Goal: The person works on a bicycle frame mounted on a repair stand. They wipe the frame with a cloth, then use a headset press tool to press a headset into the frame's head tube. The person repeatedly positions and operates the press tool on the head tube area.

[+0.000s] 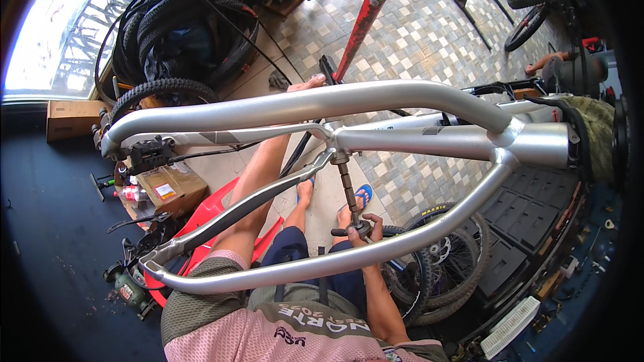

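A bare silver bicycle frame (315, 104) lies across the view in front of me. A stepped metal tool shaft (347, 184) sticks out of its bottom bracket shell (341, 157) toward me. At the shaft's near end, my right hand (371, 229) is closed on the tool's dark cross handle (341, 232). My left arm reaches under the frame, and my left hand (306, 84) shows beyond the far tube, against an upright black handle (327, 67). Its fingers look closed there, partly hidden by the tube.
A red stand pole (369, 17) rises beyond the frame. Tyres (191, 33) are heaped at the left, above cardboard boxes (171, 188). Wheels (436, 261) and a black ribbed case (516, 221) lie to the right. A person's arm (547, 64) shows at the far right.
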Demonstrator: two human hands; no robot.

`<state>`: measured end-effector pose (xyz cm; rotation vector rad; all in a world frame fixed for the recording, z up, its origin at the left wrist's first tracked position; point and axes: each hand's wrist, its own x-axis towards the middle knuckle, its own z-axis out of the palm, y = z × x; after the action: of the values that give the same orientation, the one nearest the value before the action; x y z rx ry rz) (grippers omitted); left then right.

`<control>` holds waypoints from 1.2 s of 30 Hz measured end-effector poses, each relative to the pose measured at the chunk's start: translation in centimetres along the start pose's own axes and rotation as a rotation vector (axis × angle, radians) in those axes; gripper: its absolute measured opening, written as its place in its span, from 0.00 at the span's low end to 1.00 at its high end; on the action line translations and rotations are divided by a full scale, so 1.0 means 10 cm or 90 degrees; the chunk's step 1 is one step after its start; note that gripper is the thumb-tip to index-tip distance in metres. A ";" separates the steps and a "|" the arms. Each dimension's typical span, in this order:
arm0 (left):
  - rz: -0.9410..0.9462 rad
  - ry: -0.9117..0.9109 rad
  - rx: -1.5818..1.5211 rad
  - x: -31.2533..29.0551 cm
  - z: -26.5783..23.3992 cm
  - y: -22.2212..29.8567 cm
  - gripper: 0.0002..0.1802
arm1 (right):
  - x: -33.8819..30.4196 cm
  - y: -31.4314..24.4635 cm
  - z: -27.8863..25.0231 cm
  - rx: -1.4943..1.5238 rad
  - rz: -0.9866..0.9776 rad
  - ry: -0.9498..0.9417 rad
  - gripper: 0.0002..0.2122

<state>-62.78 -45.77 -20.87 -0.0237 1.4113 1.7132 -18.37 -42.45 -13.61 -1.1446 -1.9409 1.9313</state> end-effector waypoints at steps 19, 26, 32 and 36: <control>0.027 0.027 -0.120 -0.21 0.37 0.12 0.20 | 0.08 -0.12 -0.02 0.299 0.190 -0.075 0.28; 0.011 0.068 -0.147 -0.15 0.37 0.01 0.20 | 0.06 -0.11 0.06 0.207 0.096 -0.026 0.23; 0.061 -0.038 -0.162 -0.18 0.02 -0.33 0.18 | 0.20 -0.14 0.21 0.252 0.117 -0.053 0.23; -0.005 -0.073 -0.127 -0.38 0.42 -0.16 0.21 | 0.39 -0.21 0.36 0.377 0.041 -0.027 0.24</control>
<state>-57.47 -44.78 -18.68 -0.0405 1.1525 1.8144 -24.09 -42.54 -13.69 -0.9970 -1.2080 2.3424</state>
